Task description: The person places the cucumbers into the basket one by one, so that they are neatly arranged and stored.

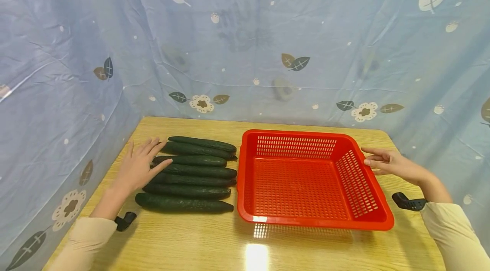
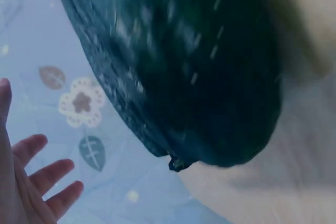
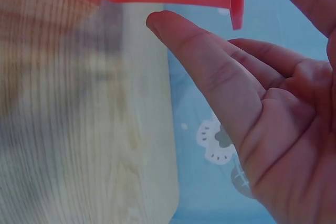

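Several dark green cucumbers [image 1: 183, 203] lie side by side on the left of the table, their ends pointing left and right. My left hand [image 1: 138, 164] is over their left ends with its fingers spread and nothing held. One cucumber [image 2: 173, 66] fills much of the left wrist view, apart from the fingers. To the right of the cucumbers stands a red plastic basket [image 1: 317, 221] with slotted walls and nothing in it. My right hand [image 1: 396, 165] is at the basket's right rim, fingers extended. In the right wrist view, its fingertips are just below the rim, not curled round it.
The wooden table [image 1: 183, 241] carries both the cucumbers and the basket. A blue patterned cloth [image 1: 245, 58] hangs behind the table and along its sides. Black wrist mounts [image 1: 408, 202] show at both forearms.
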{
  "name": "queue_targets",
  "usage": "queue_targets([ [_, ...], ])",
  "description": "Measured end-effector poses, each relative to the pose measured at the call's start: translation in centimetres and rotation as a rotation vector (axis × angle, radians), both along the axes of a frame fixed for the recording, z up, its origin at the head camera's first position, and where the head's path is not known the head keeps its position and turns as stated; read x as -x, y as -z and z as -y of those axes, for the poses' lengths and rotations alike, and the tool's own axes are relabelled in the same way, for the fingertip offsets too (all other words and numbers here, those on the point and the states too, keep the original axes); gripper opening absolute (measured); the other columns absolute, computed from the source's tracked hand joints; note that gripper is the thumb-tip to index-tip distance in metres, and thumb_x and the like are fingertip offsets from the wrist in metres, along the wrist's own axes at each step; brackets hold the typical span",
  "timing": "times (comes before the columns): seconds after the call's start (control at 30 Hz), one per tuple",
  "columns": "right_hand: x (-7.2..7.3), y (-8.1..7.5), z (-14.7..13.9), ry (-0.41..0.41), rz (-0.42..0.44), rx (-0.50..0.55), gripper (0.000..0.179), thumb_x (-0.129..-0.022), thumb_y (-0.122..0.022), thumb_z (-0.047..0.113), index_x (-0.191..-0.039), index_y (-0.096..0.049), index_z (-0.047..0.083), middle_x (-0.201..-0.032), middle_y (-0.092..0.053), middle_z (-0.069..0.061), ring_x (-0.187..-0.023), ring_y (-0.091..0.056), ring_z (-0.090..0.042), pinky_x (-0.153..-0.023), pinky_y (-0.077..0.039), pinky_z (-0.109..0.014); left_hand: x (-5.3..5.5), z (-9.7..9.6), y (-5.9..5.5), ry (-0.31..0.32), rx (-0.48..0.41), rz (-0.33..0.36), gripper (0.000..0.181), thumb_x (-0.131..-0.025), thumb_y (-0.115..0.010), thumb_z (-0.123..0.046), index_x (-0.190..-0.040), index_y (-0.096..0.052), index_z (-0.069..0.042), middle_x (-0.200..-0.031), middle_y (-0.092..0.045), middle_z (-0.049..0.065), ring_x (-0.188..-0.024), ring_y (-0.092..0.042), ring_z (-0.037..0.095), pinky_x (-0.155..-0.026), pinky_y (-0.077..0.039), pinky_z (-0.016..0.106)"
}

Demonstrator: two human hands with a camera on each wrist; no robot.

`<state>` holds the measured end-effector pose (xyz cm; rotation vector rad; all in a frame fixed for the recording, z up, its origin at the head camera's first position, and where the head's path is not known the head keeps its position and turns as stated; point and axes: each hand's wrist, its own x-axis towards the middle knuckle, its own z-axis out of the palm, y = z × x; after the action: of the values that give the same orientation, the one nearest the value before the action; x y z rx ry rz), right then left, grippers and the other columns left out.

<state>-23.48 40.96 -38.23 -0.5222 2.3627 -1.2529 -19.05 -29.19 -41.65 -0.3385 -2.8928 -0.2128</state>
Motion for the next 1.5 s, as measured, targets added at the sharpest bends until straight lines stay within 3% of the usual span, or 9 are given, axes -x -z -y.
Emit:
queue_targets([
  [0.2, -0.4, 0.6, -0.1, 0.005, -0.001, 0.009, 0.057, -0.098, -0.044, 0.009, -0.143, -0.015, -0.010, -0.114, -0.060, 0.013, -0.100, -0.061, -0.003, -0.077, -0.053, -0.031, -2.1, -1.0, 1.1, 0.014, 0.012, -0.004, 0.069, -0.087, -0.053, -0.054, -0.145, -0.033, -0.020, -0.147, -0.031, 0.016, -0.135, -0.026, 0.039, -0.106, -0.007, 0.064],
  [0.37, -0.5, 1.0, -0.3, -0.012, 0.009, 0.039, 0.057, -0.098, -0.043, 0.008, -0.143, -0.014, -0.011, -0.114, -0.060, 0.017, -0.100, -0.062, -0.005, -0.076, -0.054, -0.033, -3.7, -1.7, 1.7, 0.011, 0.000, -0.005, 0.072, -0.086, -0.055, -0.055, -0.143, -0.037, -0.014, -0.145, -0.033, 0.018, -0.132, -0.028, 0.040, -0.105, -0.009, 0.064],
  [0.6, -0.2, 0.9, -0.2, -0.077, 0.031, 0.137, 0.054, -0.097, -0.041, 0.001, -0.142, -0.013, -0.013, -0.117, -0.062, 0.010, -0.099, -0.064, -0.013, -0.076, -0.054, -0.037, -5.7, -2.7, 2.1, 0.021, 0.000, 0.007, 0.077, -0.085, -0.053, -0.058, -0.142, -0.037, -0.007, -0.145, -0.034, 0.018, -0.133, -0.029, 0.040, -0.105, -0.015, 0.062],
  [0.9, -0.2, 0.7, -0.2, -0.064, 0.063, 0.159, 0.055, -0.096, -0.042, -0.001, -0.145, -0.017, -0.005, -0.116, -0.062, 0.007, -0.099, -0.064, -0.015, -0.078, -0.053, -0.036, -7.8, -3.9, 3.2, 0.053, 0.027, 0.003, 0.077, -0.083, -0.058, -0.058, -0.142, -0.038, -0.012, -0.143, -0.038, 0.015, -0.131, -0.033, 0.037, -0.102, -0.023, 0.063],
  [1.13, -0.5, 0.7, -0.4, -0.076, 0.047, 0.162, 0.055, -0.096, -0.043, -0.001, -0.145, -0.017, -0.003, -0.115, -0.063, 0.006, -0.097, -0.065, -0.017, -0.077, -0.054, -0.035, -8.9, -4.9, 4.3, 0.075, 0.023, 0.042, 0.077, -0.083, -0.057, -0.057, -0.144, -0.033, -0.016, -0.145, -0.033, 0.017, -0.132, -0.031, 0.039, -0.100, -0.026, 0.064],
  [1.37, -0.6, 0.8, -0.2, -0.058, 0.051, 0.159, 0.055, -0.096, -0.043, 0.000, -0.146, -0.019, 0.000, -0.114, -0.062, 0.008, -0.097, -0.065, -0.016, -0.076, -0.054, -0.034, -9.2, -5.4, 5.1, 0.112, 0.003, -0.047, 0.070, -0.079, -0.064, -0.055, -0.135, -0.045, -0.016, -0.128, -0.042, 0.020, -0.117, -0.042, 0.041, -0.097, -0.032, 0.061],
  [1.5, -0.6, 1.1, -0.3, -0.062, 0.058, 0.164, 0.055, -0.096, -0.042, -0.001, -0.146, -0.019, 0.001, -0.114, -0.062, 0.010, -0.097, -0.065, -0.015, -0.077, -0.054, -0.033, -9.2, -5.4, 5.4, 0.103, 0.010, -0.045, 0.062, -0.078, -0.065, -0.055, -0.125, -0.051, -0.016, -0.122, -0.045, 0.019, -0.111, -0.044, 0.039, -0.095, -0.034, 0.058],
])
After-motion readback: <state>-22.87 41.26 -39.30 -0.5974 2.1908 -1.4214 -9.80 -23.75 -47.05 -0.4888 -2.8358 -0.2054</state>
